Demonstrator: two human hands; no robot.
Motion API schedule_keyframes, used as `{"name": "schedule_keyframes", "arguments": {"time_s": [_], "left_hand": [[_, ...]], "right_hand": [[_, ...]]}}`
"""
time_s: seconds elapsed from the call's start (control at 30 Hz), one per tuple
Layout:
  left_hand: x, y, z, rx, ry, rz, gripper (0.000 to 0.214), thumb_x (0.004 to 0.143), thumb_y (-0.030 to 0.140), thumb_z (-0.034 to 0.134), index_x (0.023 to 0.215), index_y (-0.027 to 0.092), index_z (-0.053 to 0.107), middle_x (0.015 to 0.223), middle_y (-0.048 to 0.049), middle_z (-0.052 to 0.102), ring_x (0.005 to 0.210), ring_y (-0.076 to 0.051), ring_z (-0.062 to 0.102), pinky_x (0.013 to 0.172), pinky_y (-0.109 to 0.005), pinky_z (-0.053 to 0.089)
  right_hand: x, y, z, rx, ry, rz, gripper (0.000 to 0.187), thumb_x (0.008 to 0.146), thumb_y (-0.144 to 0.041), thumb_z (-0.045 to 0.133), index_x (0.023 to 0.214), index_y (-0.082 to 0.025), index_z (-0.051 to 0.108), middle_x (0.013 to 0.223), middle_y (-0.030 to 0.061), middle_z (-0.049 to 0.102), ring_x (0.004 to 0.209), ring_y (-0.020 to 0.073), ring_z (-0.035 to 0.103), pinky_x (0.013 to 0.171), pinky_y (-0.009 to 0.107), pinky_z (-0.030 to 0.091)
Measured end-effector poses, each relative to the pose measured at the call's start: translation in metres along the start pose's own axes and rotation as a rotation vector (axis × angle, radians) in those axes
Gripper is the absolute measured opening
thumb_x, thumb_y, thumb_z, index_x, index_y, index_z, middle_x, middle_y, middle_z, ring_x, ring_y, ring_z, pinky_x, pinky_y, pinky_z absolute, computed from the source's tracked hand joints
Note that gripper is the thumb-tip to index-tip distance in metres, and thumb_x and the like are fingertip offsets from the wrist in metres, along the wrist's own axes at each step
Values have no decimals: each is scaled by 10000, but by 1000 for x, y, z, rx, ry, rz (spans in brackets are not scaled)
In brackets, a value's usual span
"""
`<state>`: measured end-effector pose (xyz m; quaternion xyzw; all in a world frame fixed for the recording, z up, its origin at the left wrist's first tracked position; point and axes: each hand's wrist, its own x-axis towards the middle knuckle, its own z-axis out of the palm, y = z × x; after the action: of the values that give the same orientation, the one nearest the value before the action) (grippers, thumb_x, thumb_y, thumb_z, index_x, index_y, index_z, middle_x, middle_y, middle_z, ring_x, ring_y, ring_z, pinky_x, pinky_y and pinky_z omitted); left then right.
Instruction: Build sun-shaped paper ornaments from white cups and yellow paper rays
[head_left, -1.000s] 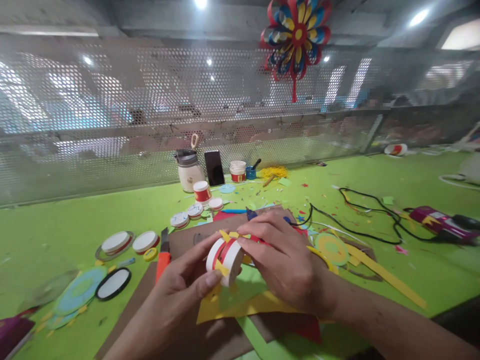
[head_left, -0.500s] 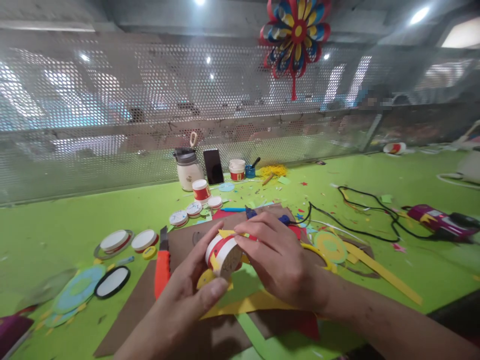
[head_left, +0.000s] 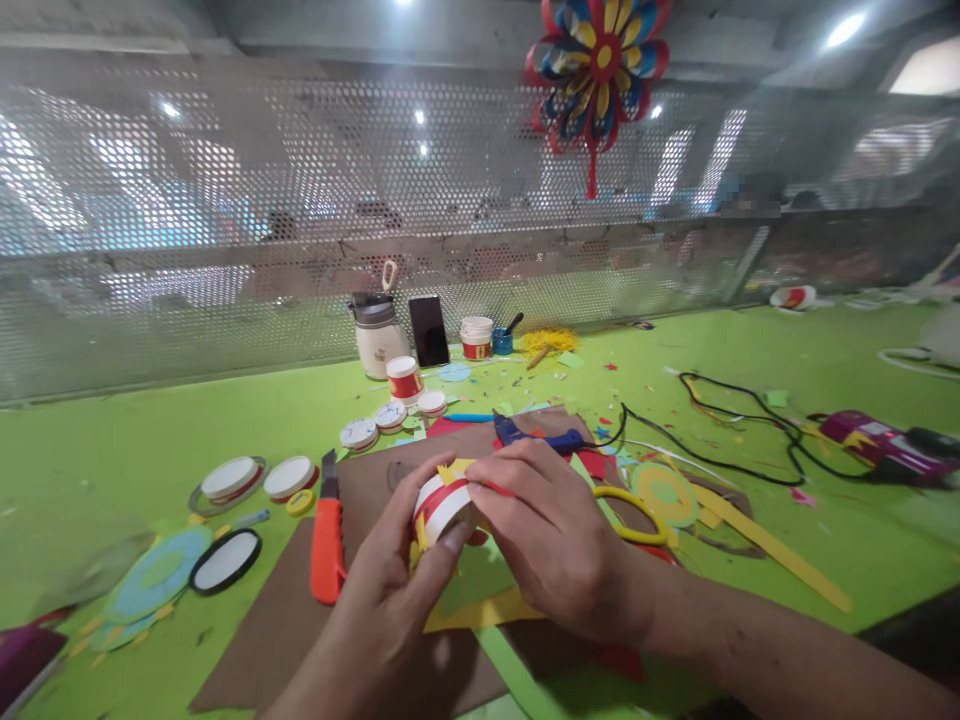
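Note:
A small white paper ring or cup (head_left: 452, 511) with yellow paper pieces on its rim and side is held above the cardboard. My left hand (head_left: 390, 570) is closed around it, the thumb at its lower edge. A red paper strip (head_left: 435, 503) runs around its side. My right hand (head_left: 559, 545) is closed at the right side, pinching the strip, with a red end showing between the fingers. Green and yellow paper (head_left: 487, 608) lies below. Behind my right hand lies a blue glue gun (head_left: 544, 437), and yellow-handled scissors (head_left: 637, 530) are beside it.
An orange utility knife (head_left: 326, 550) lies on brown cardboard (head_left: 255, 630) at left. White lids (head_left: 291, 478), a jug (head_left: 379, 345), a phone (head_left: 429, 332) and red-white tubs (head_left: 405, 380) stand farther back. A black cord (head_left: 712, 470) crosses the green table toward a purple tool (head_left: 877, 440).
The white piece has turned in my left hand, so its inner face shows less. My left thumb has moved up onto its edge. My right fingers stay at its right side.

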<state>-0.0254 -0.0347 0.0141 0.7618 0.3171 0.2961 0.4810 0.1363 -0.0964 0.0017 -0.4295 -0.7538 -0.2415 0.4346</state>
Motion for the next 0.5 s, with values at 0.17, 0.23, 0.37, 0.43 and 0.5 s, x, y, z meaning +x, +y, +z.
{"name": "schedule_keyframes", "arguments": {"time_s": [0.17, 0.23, 0.37, 0.43, 0.5], "left_hand": [[0, -4, 1, 62, 40, 46, 455, 895, 305, 509, 1334, 183, 490, 1327, -92, 587, 1195, -237, 561, 985, -322, 467], [-1, -6, 1, 73, 43, 68, 449, 896, 297, 508, 1332, 192, 494, 1318, -93, 599, 1180, -241, 574, 984, -348, 473], [-3, -11, -4, 108, 36, 189, 534, 783, 320, 655, 1304, 264, 553, 1332, -81, 602, 1190, -293, 571, 1025, -429, 443], [-3, -14, -8, 117, 40, 216, 557, 766, 325, 663, 1313, 292, 557, 1341, -67, 599, 1206, -300, 563, 1019, -434, 452], [-2, -18, -12, 133, 52, 225, 515, 812, 317, 599, 1325, 294, 555, 1323, -65, 615, 1185, -294, 583, 970, -422, 498]], "right_hand": [[-2, -1, 1, 14, 8, -3, 211, 863, -28, 472, 985, -41, 643, 984, 180, 687, 894, 242, 574, 778, 421, 534], [-2, -1, 1, 14, 7, -11, 209, 857, -19, 474, 981, -19, 642, 983, 197, 685, 895, 247, 574, 769, 426, 535], [-2, 1, 2, 21, 16, -12, 202, 844, -15, 486, 978, -11, 637, 982, 211, 682, 905, 251, 583, 786, 428, 544], [-3, 1, 3, 27, 31, -2, 196, 846, -21, 490, 983, -32, 630, 985, 201, 682, 924, 244, 588, 810, 421, 548], [-3, 1, 3, 36, 38, 16, 191, 845, -33, 505, 997, -49, 619, 998, 192, 680, 951, 243, 590, 838, 424, 543]]}}
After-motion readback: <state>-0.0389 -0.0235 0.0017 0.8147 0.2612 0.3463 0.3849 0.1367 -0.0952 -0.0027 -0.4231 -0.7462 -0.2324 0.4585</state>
